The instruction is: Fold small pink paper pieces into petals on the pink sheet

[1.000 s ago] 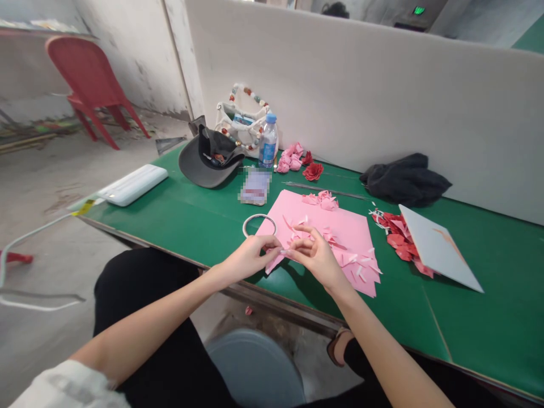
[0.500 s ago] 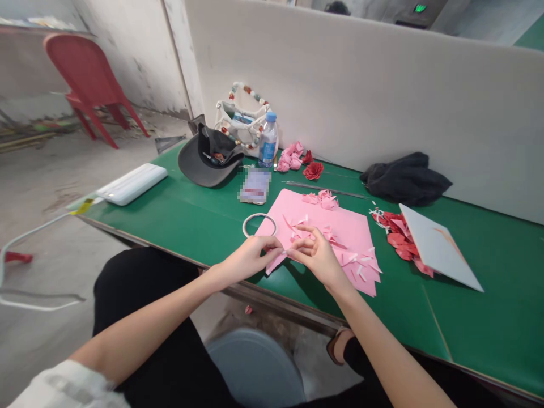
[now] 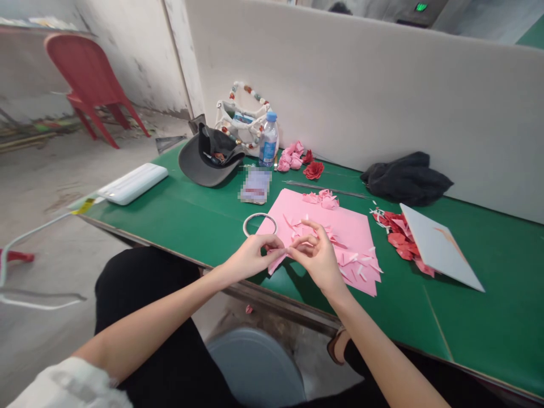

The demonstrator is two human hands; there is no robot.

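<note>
My left hand (image 3: 260,252) and my right hand (image 3: 313,255) meet fingertip to fingertip above the near left corner of the pink paper sheets (image 3: 352,224). Both are closed in a pinch on a small piece of pink paper (image 3: 286,251), mostly hidden by the fingers. The right index finger is raised and bent away from the pinch. Pink and white paper scraps (image 3: 357,262) lie scattered over the sheets, and folded pink paper petals (image 3: 326,199) rest at their far edge. Just beyond my left hand is a roll of tape (image 3: 260,215), lying flat and partly over the sheets.
On the green table (image 3: 199,218) are a phone (image 3: 255,186), water bottle (image 3: 268,141), dark cap (image 3: 208,161), white beaded bag (image 3: 242,116), white power strip-like box (image 3: 132,183), paper flowers (image 3: 313,170), black cloth (image 3: 406,178), and red paper pieces (image 3: 402,241) beside a tilted white board (image 3: 440,243).
The right hand's index finger has lifted and other fingers curled in slightly. Both hands stay pinched together at nearly the same spot; the objects on the table have not moved.
</note>
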